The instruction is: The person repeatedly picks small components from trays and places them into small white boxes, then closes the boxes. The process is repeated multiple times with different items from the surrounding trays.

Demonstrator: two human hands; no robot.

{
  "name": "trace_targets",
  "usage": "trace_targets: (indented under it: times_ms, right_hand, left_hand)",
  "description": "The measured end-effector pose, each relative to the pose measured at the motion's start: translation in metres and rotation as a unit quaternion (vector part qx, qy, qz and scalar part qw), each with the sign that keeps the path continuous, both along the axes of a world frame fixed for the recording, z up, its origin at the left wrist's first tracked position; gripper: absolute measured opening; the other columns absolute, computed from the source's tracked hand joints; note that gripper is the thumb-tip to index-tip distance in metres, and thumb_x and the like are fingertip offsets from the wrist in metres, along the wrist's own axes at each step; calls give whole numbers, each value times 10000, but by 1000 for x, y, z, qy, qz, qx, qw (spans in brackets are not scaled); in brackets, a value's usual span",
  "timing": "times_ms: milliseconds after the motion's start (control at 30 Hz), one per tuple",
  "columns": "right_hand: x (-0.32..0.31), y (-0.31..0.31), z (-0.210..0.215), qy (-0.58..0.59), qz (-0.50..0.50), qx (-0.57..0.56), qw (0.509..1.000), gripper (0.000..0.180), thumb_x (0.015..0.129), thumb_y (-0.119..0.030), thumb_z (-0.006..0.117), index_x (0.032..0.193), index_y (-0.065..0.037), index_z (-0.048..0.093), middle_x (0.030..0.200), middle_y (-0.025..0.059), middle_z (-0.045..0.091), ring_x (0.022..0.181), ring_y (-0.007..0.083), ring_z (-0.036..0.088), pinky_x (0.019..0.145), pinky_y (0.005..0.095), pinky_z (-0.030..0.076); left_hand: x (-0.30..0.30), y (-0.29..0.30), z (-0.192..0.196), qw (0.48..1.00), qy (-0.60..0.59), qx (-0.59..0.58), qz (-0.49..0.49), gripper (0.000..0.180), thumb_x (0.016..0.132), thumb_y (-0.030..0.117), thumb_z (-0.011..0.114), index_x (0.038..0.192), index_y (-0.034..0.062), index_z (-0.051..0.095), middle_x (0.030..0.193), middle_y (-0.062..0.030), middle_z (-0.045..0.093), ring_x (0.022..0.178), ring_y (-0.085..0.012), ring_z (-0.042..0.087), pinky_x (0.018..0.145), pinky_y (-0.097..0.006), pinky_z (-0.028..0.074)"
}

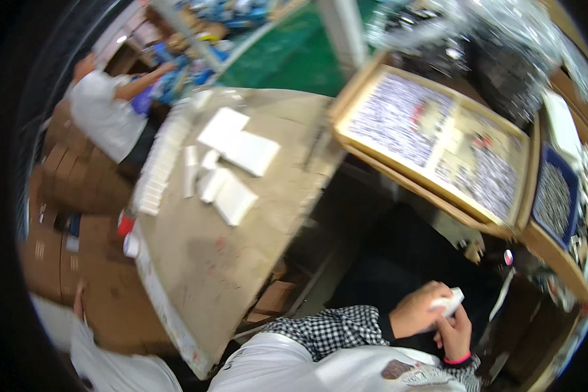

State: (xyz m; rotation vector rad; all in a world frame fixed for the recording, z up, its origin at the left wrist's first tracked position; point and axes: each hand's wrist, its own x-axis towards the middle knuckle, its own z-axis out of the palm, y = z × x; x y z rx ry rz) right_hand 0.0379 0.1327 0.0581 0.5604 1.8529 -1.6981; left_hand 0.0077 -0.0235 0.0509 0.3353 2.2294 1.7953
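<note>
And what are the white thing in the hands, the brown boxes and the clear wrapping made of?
White thing: perhaps card or plastic; it's pale and plain, but blurred. Brown boxes: likely dull cardboard, by their flat tan sides. Clear wrapping: probably thin, shiny plastic, with bright creases.

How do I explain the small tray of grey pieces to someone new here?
Find the big divided wooden tray at the upper right. Just right of it sits the small tray, holding grey pieces. Its dark blue sides set it apart from that pale neighbour.
</note>
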Motion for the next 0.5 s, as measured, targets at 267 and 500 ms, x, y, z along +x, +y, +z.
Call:
trace_targets:
  times_ms: [267,500]
  right_hand:
    - [-10,12,23,121,48,1,992,289,862,-42,577,1147,2,555,613,8,561,494,74,549,451,194,449]
    - [-14,22,21,166,159,-35,973,264,912,-179,577,1147,-61,598,754,57,671,675,107,659,621,226,517]
  left_hand:
    - [-17,-123,93,871,297,-187,345,418,732,-27,673,1130,52,572,1129,-165,598,992,-322,603,863,-363,484]
    - [-36,-234,142,673,346,-377,534,470,834,-35,571,1287,-11,446,1366,-188,429,1258,-302,407,1067,-393,281]
